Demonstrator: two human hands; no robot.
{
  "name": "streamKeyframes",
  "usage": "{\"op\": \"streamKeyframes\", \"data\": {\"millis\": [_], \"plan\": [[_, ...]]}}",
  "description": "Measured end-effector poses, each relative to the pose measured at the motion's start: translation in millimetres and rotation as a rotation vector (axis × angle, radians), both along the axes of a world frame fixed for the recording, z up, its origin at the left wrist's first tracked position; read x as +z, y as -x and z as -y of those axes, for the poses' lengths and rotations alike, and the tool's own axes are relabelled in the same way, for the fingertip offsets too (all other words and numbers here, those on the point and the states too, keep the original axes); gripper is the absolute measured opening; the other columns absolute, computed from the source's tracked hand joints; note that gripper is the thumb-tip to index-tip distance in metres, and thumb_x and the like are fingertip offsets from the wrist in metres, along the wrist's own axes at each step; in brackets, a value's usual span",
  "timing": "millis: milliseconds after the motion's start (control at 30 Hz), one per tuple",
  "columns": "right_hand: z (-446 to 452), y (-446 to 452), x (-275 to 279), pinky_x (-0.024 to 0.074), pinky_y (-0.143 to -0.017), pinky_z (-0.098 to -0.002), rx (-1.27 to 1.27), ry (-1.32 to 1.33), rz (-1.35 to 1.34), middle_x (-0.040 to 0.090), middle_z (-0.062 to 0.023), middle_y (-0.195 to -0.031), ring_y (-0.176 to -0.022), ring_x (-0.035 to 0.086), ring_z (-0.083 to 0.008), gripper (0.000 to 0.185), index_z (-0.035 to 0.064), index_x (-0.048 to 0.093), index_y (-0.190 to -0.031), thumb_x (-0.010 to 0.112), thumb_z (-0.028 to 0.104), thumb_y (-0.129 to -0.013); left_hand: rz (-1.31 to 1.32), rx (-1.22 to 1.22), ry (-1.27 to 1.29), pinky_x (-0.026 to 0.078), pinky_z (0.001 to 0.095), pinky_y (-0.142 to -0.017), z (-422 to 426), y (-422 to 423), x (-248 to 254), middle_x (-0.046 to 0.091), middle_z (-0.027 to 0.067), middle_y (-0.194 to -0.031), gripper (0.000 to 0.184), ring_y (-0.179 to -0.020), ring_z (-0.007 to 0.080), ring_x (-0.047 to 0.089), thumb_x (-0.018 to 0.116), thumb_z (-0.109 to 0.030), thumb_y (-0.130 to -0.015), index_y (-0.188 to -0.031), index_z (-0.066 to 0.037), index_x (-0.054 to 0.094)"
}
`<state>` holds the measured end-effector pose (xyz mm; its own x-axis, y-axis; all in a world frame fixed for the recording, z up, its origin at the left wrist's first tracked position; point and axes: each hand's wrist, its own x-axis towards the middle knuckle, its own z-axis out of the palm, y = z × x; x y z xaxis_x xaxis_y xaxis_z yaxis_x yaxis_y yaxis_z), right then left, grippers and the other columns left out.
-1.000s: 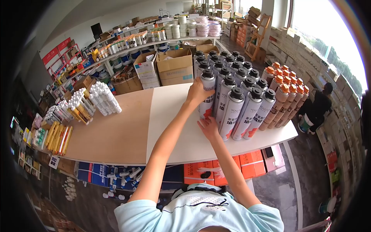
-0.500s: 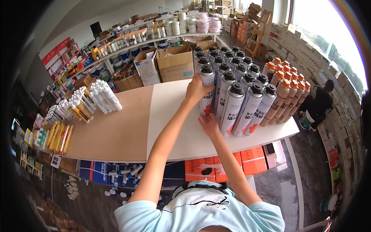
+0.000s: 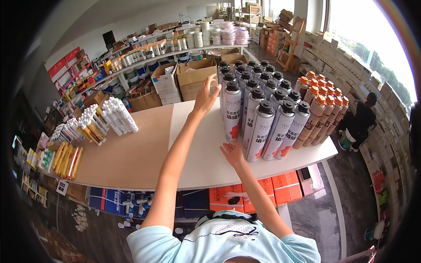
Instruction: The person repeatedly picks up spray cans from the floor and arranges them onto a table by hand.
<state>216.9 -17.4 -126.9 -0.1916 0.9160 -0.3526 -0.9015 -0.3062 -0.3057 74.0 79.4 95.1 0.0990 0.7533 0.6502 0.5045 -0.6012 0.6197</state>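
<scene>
A white foam spray can with a black cap stands upright at the front left corner of a block of similar cans. To its left, my left hand is raised in the air, fingers apart and holding nothing. My right hand is low by the foot of that can, fingers spread; whether the fingertips touch the can or only the tabletop, I cannot tell. Brown cans with orange caps stand in a group right of the white ones.
White and yellow tubes stand on the table's left part, with yellow packs near its end. Open cardboard boxes are behind the table. Orange cartons sit beneath its front edge. A person in dark clothes is at the right.
My left hand has let go of the front left can and moved away leftward. My right hand has shifted slightly down, its fingers now near the can's base. The can stays upright.
</scene>
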Motion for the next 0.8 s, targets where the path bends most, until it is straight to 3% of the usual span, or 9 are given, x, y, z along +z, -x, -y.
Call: {"op": "streamKeyframes", "data": {"millis": [33, 200, 300, 333, 433, 767, 800], "plan": [[0, 0, -1, 0.0376, -0.115, -0.0509, 0.003, -0.01, 0.003, 0.033, -0.0153, -0.147, -0.14, 0.034, -0.0287, 0.065, -0.0065, 0.024, -0.145, 0.052, 0.023, -0.095, -0.008, -0.018, -0.068, 0.051, 0.0416, -0.092, -9, 3, 9, 0.059, 0.0178, -0.125, 0.043, -0.108, 0.031, 0.064, 0.054, -0.027, -0.098, -0.138, -0.012, 0.049], [-6, -2, -3, 0.037, -0.115, -0.0509, 0.011, -0.05, 0.021, 0.038, -0.0148, -0.143, -0.14, 0.035, -0.0283, 0.053, -0.0041, 0.033, -0.14, 0.05, 0.024, -0.097, -0.197, -0.146, -0.217, 0.049, 0.04, -0.095, -43, -2, 35, 0.062, 0.0135, -0.123, 0.031, -0.112, 0.0305, 0.062, 0.06, -0.021, -0.096, -0.125, -0.009, 0.062], [-6, -5, -4, 0.0358, -0.116, -0.0514, 0.015, -0.063, 0.024, 0.041, -0.0144, -0.142, -0.139, 0.036, -0.0281, 0.046, -0.0033, 0.039, -0.134, 0.049, 0.024, -0.098, -0.381, -0.161, -0.209, 0.052, 0.0359, -0.092, -60, -4, 31, 0.063, 0.0094, -0.123, 0.034, -0.117, 0.0249, 0.06, 0.061, -0.027, -0.097, -0.128, -0.013, 0.062], [-5, -8, -2, 0.0352, -0.116, -0.0516, 0.021, -0.066, 0.026, 0.041, -0.0142, -0.141, -0.139, 0.036, -0.0279, 0.043, -0.0032, 0.04, -0.131, 0.049, 0.024, -0.099, -0.353, -0.171, -0.214, 0.052, 0.0341, -0.09, -61, -6, 28, 0.065, 0.0104, -0.118, 0.033, -0.11, 0.0242, 0.063, 0.063, -0.026, -0.095, -0.125, -0.012, 0.064], [-3, -12, 1, 0.0352, -0.116, -0.0521, 0.014, -0.02, 0.026, 0.042, -0.0133, -0.14, -0.138, 0.036, -0.028, 0.038, -0.0019, 0.042, -0.127, 0.05, 0.022, -0.098, -0.205, -0.222, -0.055, 0.05, 0.0401, -0.092, -58, -9, 26, 0.066, 0.0131, -0.115, 0.032, -0.107, 0.0313, 0.064, 0.065, -0.026, -0.093, -0.121, -0.011, 0.064], [-4, -15, 0, 0.0375, -0.115, -0.053, -0.004, -0.01, 0.037, 0.045, -0.0123, -0.136, -0.134, 0.04, -0.0283, 0.033, -0.0003, 0.045, -0.123, 0.051, 0.018, -0.096, -0.238, -0.012, -0.168, 0.052, 0.0413, -0.082, -57, -26, 22, 0.065, 0.0114, -0.107, 0.021, -0.097, 0.0322, 0.065, 0.063, -0.028, -0.093, -0.108, -0.013, 0.065], [-3, -15, -2, 0.0394, -0.113, -0.052, -0.003, -0.031, 0.055, 0.046, -0.0123, -0.132, -0.131, 0.042, -0.0279, 0.036, 0.0, 0.045, -0.123, 0.054, 0.02, -0.094, -0.249, 0.001, -0.165, 0.051, 0.0386, -0.08, -56, -26, 24, 0.065, 0.0106, -0.104, 0.021, -0.091, 0.029, 0.064, 0.065, -0.027, -0.092, -0.106, -0.011, 0.064]]}}
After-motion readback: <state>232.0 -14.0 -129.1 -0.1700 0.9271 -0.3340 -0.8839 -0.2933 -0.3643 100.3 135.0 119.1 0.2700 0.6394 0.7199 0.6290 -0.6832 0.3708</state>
